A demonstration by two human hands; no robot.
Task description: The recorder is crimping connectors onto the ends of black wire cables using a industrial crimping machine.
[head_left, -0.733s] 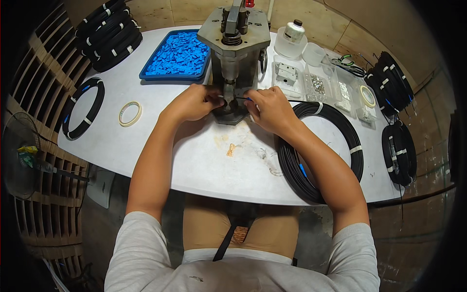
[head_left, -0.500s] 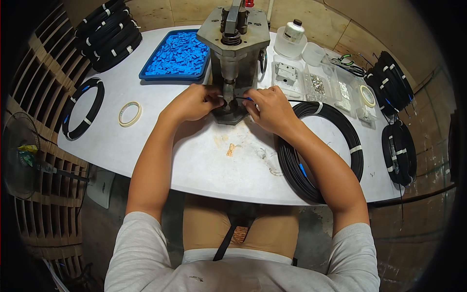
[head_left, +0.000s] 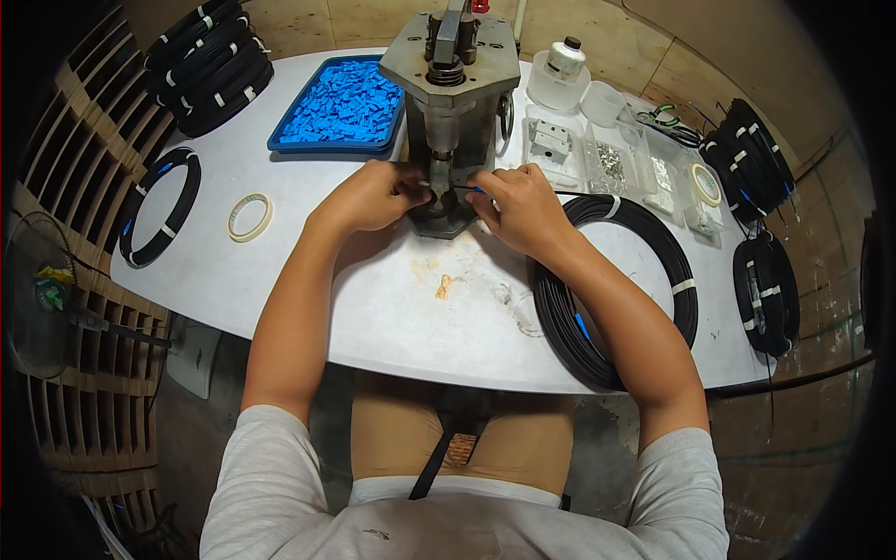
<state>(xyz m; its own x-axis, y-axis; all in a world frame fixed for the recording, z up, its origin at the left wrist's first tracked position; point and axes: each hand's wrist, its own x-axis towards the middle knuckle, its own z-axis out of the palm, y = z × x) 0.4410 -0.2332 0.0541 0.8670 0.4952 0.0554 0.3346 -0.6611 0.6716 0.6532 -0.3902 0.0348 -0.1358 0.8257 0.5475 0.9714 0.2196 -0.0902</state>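
A grey metal bench press [head_left: 450,89] stands at the table's far middle, and both my hands are at its lower tooling. My right hand [head_left: 523,203] is closed on the end of a black cable with a bit of blue at the fingertips, just right of the press tip. From there the cable leads right to a large black cable coil [head_left: 686,294], which lies beneath my right forearm. My left hand [head_left: 375,198] is closed at the left side of the tip, its fingers pinched on something small that I cannot make out.
A dark blue tray [head_left: 277,140] full of small blue pieces sits left of the press. Tape rolls and a smaller cable coil [head_left: 191,187] lie left. Clear boxes of metal parts [head_left: 609,166], a white bottle [head_left: 565,61] and green-handled pliers [head_left: 665,119] are right. Stacked coils [head_left: 210,70] stand behind.
Hardly anything differs. Both hands keep their places at the press, and the view has shifted very slightly.
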